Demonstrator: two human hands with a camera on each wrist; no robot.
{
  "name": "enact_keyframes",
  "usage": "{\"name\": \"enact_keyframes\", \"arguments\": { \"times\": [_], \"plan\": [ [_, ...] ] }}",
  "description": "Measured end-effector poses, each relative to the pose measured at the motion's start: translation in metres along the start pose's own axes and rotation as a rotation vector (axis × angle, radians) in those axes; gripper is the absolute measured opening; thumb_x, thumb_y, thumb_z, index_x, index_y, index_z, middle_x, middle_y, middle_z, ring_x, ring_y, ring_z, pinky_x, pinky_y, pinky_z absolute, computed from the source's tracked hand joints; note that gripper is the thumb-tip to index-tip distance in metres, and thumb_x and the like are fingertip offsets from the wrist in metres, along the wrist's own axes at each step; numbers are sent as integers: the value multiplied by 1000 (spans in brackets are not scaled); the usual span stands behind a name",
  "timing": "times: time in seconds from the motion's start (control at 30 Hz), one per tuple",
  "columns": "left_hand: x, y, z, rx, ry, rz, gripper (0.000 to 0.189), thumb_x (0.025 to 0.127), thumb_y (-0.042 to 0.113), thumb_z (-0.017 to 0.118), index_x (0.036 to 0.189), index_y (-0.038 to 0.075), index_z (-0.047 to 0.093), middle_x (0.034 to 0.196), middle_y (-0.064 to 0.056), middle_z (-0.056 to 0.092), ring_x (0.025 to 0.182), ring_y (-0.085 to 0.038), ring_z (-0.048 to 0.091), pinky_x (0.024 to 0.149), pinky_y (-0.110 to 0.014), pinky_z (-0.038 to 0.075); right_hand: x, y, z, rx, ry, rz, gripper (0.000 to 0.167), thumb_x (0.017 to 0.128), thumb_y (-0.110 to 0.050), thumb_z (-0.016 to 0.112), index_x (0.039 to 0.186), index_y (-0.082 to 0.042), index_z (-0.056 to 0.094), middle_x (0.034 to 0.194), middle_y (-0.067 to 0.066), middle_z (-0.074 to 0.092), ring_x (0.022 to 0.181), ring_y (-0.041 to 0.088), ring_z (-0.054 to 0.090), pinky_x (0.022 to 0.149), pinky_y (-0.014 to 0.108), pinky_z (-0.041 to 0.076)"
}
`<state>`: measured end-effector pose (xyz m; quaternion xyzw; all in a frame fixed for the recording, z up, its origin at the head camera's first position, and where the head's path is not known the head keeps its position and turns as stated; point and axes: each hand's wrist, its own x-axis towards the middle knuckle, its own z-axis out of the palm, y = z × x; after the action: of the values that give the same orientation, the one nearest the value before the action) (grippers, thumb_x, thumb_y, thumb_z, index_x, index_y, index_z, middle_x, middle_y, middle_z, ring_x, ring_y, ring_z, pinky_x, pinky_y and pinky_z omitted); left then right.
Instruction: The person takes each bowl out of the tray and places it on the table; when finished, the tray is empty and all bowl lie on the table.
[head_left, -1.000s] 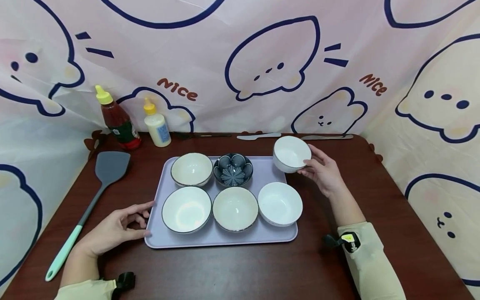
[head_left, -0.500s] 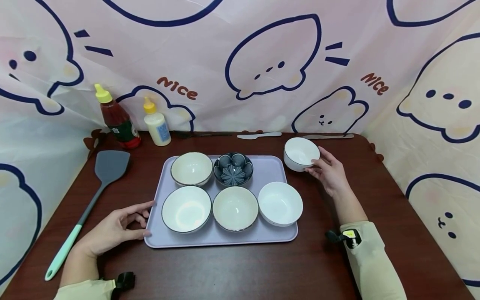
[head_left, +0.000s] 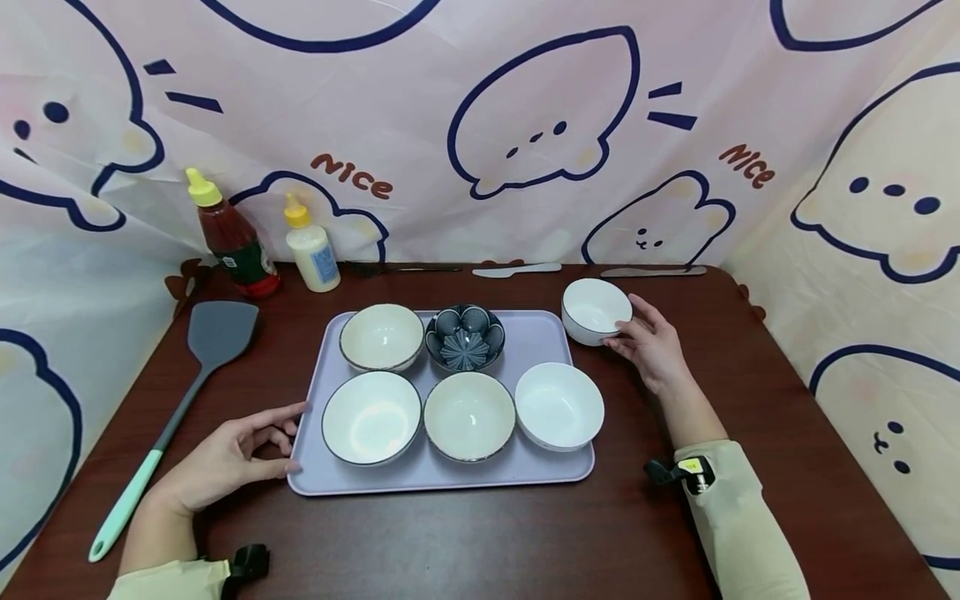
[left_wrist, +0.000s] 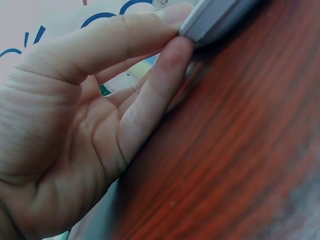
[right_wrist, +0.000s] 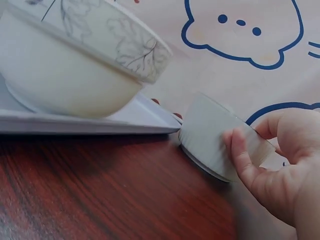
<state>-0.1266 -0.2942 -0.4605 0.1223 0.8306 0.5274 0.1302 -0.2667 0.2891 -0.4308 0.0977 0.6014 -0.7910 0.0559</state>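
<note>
Head view: the right hand (head_left: 651, 342) pinches the small white bowl (head_left: 596, 308) between thumb and fingers at its right side, in the upper right of the frame, just beyond the upper right corner of the lilac tray (head_left: 536, 333). Whether the bowl's base bears on the brown tabletop (head_left: 450, 542) or touches the tray cannot be told. A table knife (head_left: 654, 272) lies near it, along the back edge; tabletop runs from the right hand to the right edge and from the tray's front edge to the bottom of the frame. Tray surface shows between the dark blue patterned bowl (head_left: 465, 337) and the tray's right edge. The larger white bowl (head_left: 558, 408), at lower right, reaches slightly past that edge. The left hand (head_left: 232, 458) touches the tray's left edge, thumb and forefinger spread apart along it, other fingers bent; the gray spatula (head_left: 180, 412) lies left of it. Compared with one second earlier, the small white bowl, then overlapping the tray's upper right corner, now appears to the right of it; against the half-second frame it sits slightly farther left and lower. The left hand and tray show no evident change.
</note>
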Motion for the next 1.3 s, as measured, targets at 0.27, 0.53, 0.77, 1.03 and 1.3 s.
{"name": "enact_keyframes", "arguments": {
  "times": [0.27, 0.53, 0.77, 1.03, 1.3],
  "plan": [
    [0, -1, 0, -2, 4, 7, 73, 82, 11, 81, 146, 0, 46, 110, -5, 58, 91, -11, 62, 73, -22, 54, 0, -6, -4, -66, -21, 27, 75, 97, -4, 62, 160, -20, 24, 128, 4, 50, 74, 13, 73, 74, 24, 58],
    [0, 0, 1, -10, 8, 10, 73, 82, 10, 82, 145, 0, 47, 109, -5, 58, 90, -11, 62, 71, -23, 55, -4, -14, -7, -209, -2, -17, 72, 96, -9, 65, 158, -18, 30, 155, 18, 30, 79, 9, 72, 78, 25, 58],
    [1, 0, 2, -13, 0, 20, 74, 81, 10, 82, 145, -1, 46, 109, -8, 58, 90, -12, 62, 72, -23, 55, -17, -34, -11, -272, 21, -103, 63, 93, -19, 72, 150, -17, 45, 130, 6, 56, 80, 12, 74, 75, 25, 58],
    [-2, -2, 2, 20, 3, 13, 72, 82, 12, 81, 145, 1, 47, 108, -5, 59, 90, -12, 62, 74, -21, 54, -29, -41, -12, -421, -299, -151, 51, 98, -17, 64, 146, -5, 49, 121, 2, 70, 80, 17, 74, 75, 28, 59],
    [-1, -1, 0, 12, 5, 31, 72, 82, 10, 81, 144, 0, 47, 107, -4, 58, 90, -11, 62, 71, -22, 55, -27, -30, -7, -635, -613, -114, 51, 99, -11, 61, 146, 1, 45, 128, 9, 68, 79, 29, 73, 73, 40, 60]
  ]
}}
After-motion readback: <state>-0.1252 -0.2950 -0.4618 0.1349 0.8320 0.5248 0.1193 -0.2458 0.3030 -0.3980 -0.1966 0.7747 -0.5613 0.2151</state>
